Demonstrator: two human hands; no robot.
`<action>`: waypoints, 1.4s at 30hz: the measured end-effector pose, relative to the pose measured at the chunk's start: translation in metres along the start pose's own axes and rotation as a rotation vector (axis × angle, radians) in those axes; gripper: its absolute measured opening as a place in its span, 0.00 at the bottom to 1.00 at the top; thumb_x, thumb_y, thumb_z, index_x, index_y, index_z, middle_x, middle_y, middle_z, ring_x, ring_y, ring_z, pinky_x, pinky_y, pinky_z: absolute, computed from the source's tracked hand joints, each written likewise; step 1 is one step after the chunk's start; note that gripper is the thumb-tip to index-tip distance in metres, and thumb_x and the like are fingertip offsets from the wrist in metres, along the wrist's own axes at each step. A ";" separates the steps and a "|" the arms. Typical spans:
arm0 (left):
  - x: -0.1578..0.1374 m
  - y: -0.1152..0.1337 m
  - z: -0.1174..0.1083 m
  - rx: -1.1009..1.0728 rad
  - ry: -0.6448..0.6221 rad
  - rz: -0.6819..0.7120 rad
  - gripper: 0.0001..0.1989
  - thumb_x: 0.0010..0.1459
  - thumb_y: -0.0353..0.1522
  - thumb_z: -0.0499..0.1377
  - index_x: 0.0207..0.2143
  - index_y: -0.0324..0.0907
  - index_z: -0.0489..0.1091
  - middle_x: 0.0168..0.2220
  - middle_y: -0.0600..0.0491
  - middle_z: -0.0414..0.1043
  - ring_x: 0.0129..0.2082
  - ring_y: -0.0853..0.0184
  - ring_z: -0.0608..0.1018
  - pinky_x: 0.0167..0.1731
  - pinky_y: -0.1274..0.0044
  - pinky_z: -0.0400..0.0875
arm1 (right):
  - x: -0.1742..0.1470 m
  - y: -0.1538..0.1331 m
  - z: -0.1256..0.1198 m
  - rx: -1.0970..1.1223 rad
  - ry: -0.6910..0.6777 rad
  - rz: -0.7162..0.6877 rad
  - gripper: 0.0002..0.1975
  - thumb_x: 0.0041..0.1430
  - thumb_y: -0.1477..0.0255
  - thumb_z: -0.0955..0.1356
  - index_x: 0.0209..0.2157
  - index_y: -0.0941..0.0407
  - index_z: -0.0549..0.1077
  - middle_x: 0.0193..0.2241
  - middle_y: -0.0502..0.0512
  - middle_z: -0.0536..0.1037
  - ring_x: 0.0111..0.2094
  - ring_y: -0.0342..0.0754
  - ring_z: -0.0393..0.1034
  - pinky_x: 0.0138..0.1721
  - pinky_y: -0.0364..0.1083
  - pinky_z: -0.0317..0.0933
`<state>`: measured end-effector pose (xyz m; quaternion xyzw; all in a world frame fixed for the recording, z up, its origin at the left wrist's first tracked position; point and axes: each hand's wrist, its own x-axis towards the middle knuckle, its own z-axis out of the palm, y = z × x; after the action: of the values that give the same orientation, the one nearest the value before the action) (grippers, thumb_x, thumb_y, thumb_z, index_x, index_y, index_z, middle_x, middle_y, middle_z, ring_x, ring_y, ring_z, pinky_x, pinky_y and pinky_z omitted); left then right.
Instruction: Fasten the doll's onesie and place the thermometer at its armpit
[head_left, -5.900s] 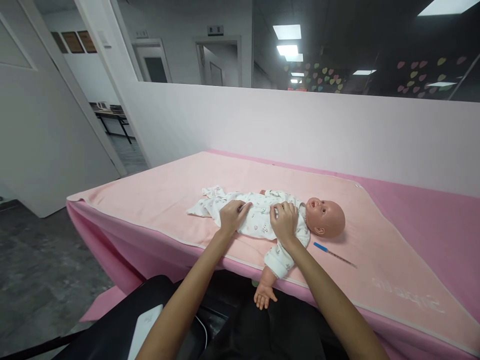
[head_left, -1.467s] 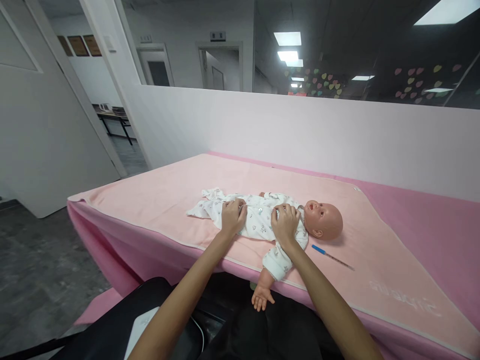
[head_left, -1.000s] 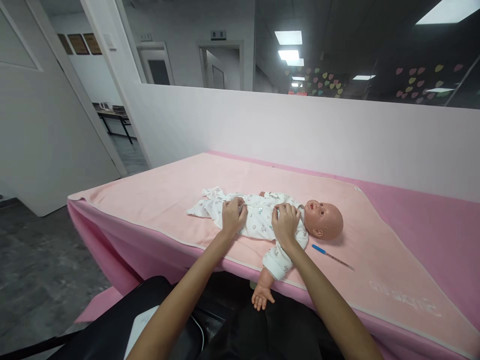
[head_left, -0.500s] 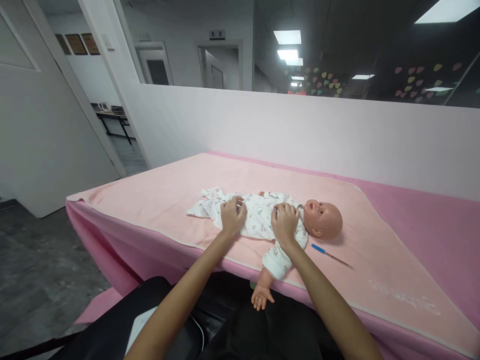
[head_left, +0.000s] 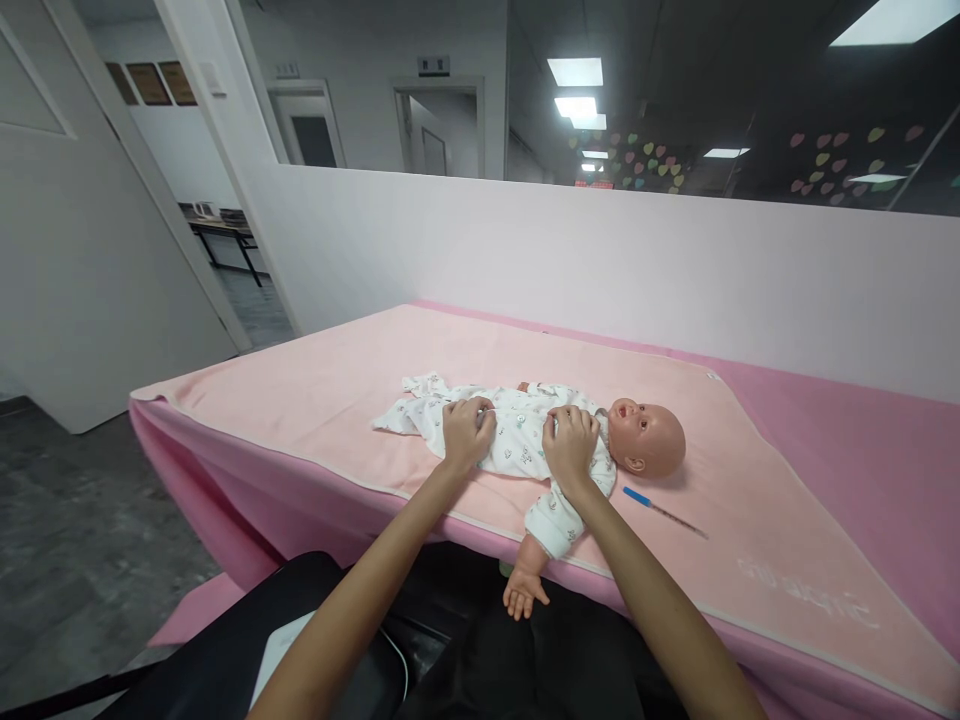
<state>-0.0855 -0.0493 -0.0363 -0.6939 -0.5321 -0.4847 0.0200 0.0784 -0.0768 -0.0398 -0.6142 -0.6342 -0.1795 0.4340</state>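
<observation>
A baby doll (head_left: 649,440) lies on its back on the pink-covered table, head to the right. It wears a white printed romper (head_left: 517,445) whose leg ends trail to the left. My left hand (head_left: 468,432) is closed on the romper's cloth over the lower body, with a thin white strand showing at its fingertips. On the upper chest, my right hand (head_left: 571,442) has its fingers curled into the cloth. The doll's near arm (head_left: 527,575) hangs over the table edge below my right wrist.
A thin stick with a blue end (head_left: 664,512), like a thermometer, lies near the doll's head. The peach blanket (head_left: 315,400) covers the table over a pink cloth. A white wall (head_left: 600,265) stands behind; a black chair (head_left: 315,610) is at the lower left.
My left hand has shifted very slightly, its fingers drawn closer together, and the thin white strand now shows there. My right hand and the doll have stayed put.
</observation>
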 end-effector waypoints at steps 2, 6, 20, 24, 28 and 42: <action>0.000 -0.001 0.001 -0.009 0.003 -0.004 0.07 0.52 0.31 0.48 0.26 0.44 0.64 0.26 0.55 0.70 0.28 0.67 0.70 0.42 0.70 0.56 | 0.000 0.000 0.000 0.003 0.004 -0.005 0.08 0.57 0.75 0.60 0.29 0.56 0.70 0.30 0.54 0.72 0.35 0.48 0.60 0.40 0.48 0.47; 0.000 -0.003 0.001 -0.017 -0.009 -0.030 0.07 0.52 0.31 0.48 0.27 0.44 0.65 0.23 0.56 0.69 0.27 0.67 0.70 0.42 0.70 0.56 | 0.000 0.001 0.002 0.014 0.009 -0.009 0.09 0.57 0.75 0.60 0.29 0.56 0.70 0.30 0.54 0.72 0.35 0.48 0.60 0.40 0.48 0.47; 0.000 -0.004 0.004 0.001 0.008 -0.012 0.07 0.52 0.30 0.48 0.30 0.44 0.66 0.25 0.55 0.69 0.29 0.66 0.70 0.41 0.71 0.56 | -0.003 -0.007 -0.002 -0.041 -0.035 -0.578 0.10 0.58 0.77 0.58 0.32 0.56 0.70 0.35 0.53 0.72 0.41 0.46 0.61 0.54 0.52 0.44; 0.000 -0.005 0.004 0.005 0.006 -0.015 0.07 0.53 0.31 0.48 0.30 0.44 0.66 0.25 0.55 0.69 0.29 0.66 0.70 0.41 0.71 0.56 | -0.001 -0.006 -0.001 -0.031 -0.098 -0.607 0.09 0.58 0.77 0.59 0.31 0.56 0.69 0.32 0.53 0.72 0.40 0.46 0.61 0.54 0.52 0.44; 0.000 -0.004 0.004 0.003 0.004 -0.021 0.07 0.53 0.30 0.48 0.30 0.44 0.66 0.25 0.56 0.69 0.29 0.66 0.70 0.41 0.71 0.56 | -0.001 -0.006 -0.001 -0.014 -0.088 -0.601 0.09 0.59 0.76 0.59 0.31 0.56 0.69 0.32 0.52 0.72 0.39 0.46 0.61 0.55 0.53 0.42; 0.000 -0.002 0.002 0.002 -0.008 -0.028 0.07 0.53 0.30 0.48 0.30 0.44 0.66 0.26 0.55 0.69 0.30 0.65 0.71 0.41 0.71 0.56 | -0.001 -0.007 -0.002 0.011 -0.133 -0.560 0.09 0.58 0.77 0.59 0.33 0.56 0.69 0.31 0.52 0.73 0.38 0.46 0.62 0.55 0.53 0.42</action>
<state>-0.0858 -0.0474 -0.0384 -0.6885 -0.5422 -0.4816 0.0119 0.0723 -0.0805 -0.0375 -0.4234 -0.8070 -0.2482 0.3283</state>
